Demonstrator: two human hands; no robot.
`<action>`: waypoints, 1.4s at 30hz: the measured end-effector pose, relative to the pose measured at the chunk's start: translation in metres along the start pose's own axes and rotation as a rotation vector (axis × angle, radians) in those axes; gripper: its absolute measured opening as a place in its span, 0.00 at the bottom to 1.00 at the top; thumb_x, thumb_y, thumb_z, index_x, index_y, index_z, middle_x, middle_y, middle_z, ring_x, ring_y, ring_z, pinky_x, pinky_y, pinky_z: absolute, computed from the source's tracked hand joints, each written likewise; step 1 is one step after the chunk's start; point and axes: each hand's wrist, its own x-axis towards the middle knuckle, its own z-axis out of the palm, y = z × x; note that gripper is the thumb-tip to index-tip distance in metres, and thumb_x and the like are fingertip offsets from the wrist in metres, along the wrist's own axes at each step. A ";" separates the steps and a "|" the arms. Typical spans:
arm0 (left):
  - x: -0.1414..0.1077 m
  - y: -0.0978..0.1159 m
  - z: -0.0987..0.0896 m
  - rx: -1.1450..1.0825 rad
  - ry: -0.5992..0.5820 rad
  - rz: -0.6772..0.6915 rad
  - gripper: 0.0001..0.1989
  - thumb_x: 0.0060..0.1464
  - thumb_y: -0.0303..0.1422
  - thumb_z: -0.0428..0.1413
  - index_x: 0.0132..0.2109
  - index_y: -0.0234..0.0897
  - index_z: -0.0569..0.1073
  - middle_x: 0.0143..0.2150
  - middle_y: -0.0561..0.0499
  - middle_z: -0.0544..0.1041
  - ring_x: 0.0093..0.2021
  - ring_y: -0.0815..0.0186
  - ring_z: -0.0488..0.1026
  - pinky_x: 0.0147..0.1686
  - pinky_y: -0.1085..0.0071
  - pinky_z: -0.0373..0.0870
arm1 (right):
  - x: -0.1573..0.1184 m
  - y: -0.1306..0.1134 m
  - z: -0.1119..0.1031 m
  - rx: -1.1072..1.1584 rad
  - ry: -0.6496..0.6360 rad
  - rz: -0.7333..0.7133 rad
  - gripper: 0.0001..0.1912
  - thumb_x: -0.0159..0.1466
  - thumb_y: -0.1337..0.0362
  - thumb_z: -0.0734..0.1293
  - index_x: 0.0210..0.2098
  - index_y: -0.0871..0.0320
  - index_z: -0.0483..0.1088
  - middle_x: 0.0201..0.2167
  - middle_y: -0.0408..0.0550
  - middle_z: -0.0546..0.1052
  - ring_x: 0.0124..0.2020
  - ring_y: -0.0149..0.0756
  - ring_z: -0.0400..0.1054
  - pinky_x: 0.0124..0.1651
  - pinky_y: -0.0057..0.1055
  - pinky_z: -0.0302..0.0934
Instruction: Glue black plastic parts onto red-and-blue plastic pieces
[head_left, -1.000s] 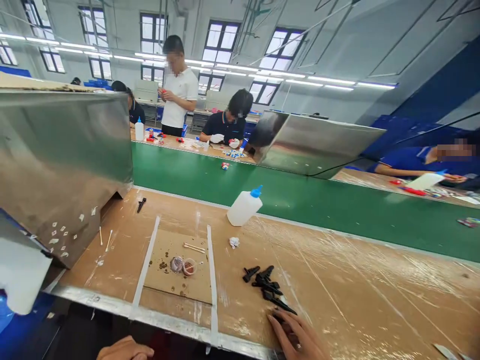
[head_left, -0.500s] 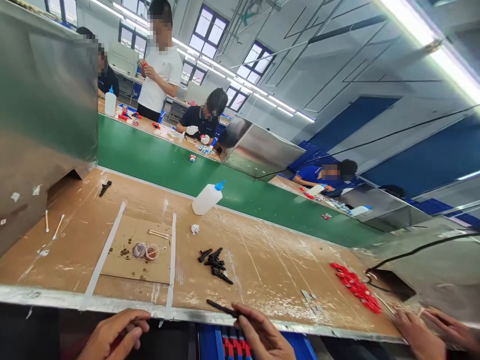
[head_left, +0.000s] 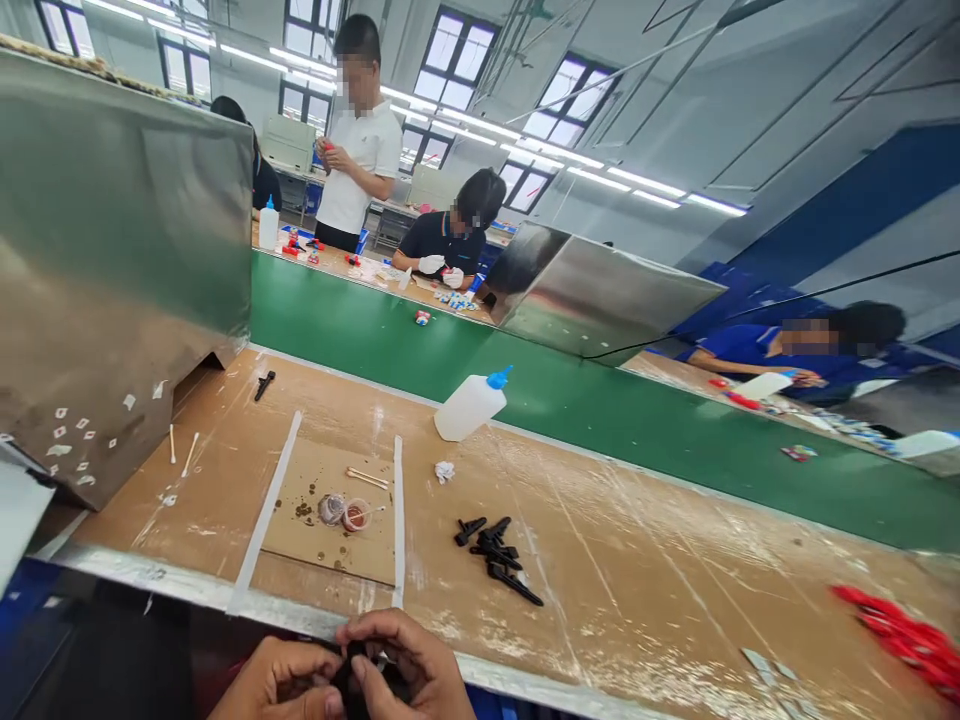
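Note:
My right hand (head_left: 411,660) pinches a black plastic part (head_left: 354,680) at the bench's front edge. My left hand (head_left: 281,680) meets it there, its curled fingers closed at the part's left side. Much of the part is hidden behind the fingers. Past the hands, a taped-down cardboard sheet (head_left: 300,548) bears two small round cups, one greyish (head_left: 331,509) and one with reddish-brown contents (head_left: 356,516). Cotton swabs (head_left: 367,477) lie behind the cups. Right of the sheet is a loose pile of similar black parts (head_left: 495,550).
A white squeeze bottle (head_left: 469,408) with a blue tip stands near the green strip (head_left: 555,370). Crumpled white tissue (head_left: 444,471) lies before it. Red parts (head_left: 904,635) are heaped far right. A metal panel (head_left: 127,250) rises at left. Co-workers sit and stand across the bench.
My right hand has brought the black part leftward to my left hand, which was open and apart before; now both close around it. The view has turned right.

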 end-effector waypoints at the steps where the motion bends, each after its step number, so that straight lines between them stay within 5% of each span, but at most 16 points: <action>1: 0.000 -0.002 -0.001 -0.046 0.021 -0.031 0.24 0.49 0.53 0.60 0.29 0.33 0.77 0.24 0.50 0.72 0.26 0.68 0.64 0.28 0.72 0.59 | 0.005 -0.001 0.002 -0.006 0.004 -0.019 0.10 0.59 0.59 0.71 0.40 0.53 0.77 0.36 0.49 0.81 0.37 0.39 0.75 0.41 0.31 0.69; 5: 0.000 -0.010 -0.004 -0.301 0.145 -0.096 0.23 0.49 0.53 0.61 0.33 0.35 0.71 0.25 0.52 0.74 0.19 0.71 0.67 0.21 0.75 0.58 | 0.035 0.003 -0.006 -0.043 0.315 -0.018 0.20 0.60 0.51 0.70 0.47 0.56 0.75 0.42 0.53 0.80 0.41 0.42 0.75 0.46 0.36 0.70; 9: 0.000 -0.012 -0.005 -0.521 0.320 -0.116 0.23 0.47 0.51 0.64 0.37 0.35 0.70 0.20 0.62 0.60 0.16 0.79 0.52 0.17 0.78 0.44 | 0.067 0.009 -0.026 -0.295 0.550 -0.031 0.23 0.62 0.48 0.67 0.48 0.59 0.75 0.42 0.54 0.80 0.38 0.40 0.73 0.42 0.35 0.68; 17: 0.002 -0.010 -0.008 -0.933 0.179 -0.193 0.19 0.47 0.45 0.66 0.36 0.35 0.71 0.18 0.63 0.55 0.15 0.80 0.44 0.17 0.79 0.40 | 0.090 -0.003 -0.018 -0.357 0.394 -0.143 0.17 0.65 0.51 0.66 0.41 0.56 0.78 0.38 0.48 0.80 0.34 0.36 0.73 0.38 0.30 0.67; 24: 0.003 -0.013 -0.007 -1.043 0.087 -0.208 0.17 0.48 0.44 0.66 0.36 0.36 0.72 0.15 0.65 0.54 0.12 0.81 0.38 0.12 0.82 0.38 | 0.093 -0.008 -0.009 -0.443 0.341 -0.260 0.13 0.66 0.54 0.65 0.40 0.53 0.78 0.37 0.46 0.80 0.36 0.37 0.72 0.38 0.31 0.65; 42: 0.009 -0.015 0.006 -1.055 0.172 -0.194 0.19 0.46 0.45 0.66 0.32 0.36 0.69 0.15 0.65 0.51 0.12 0.81 0.37 0.11 0.82 0.38 | 0.083 -0.005 -0.020 -0.584 0.618 -0.444 0.07 0.65 0.59 0.69 0.38 0.55 0.77 0.33 0.43 0.80 0.30 0.31 0.72 0.37 0.26 0.64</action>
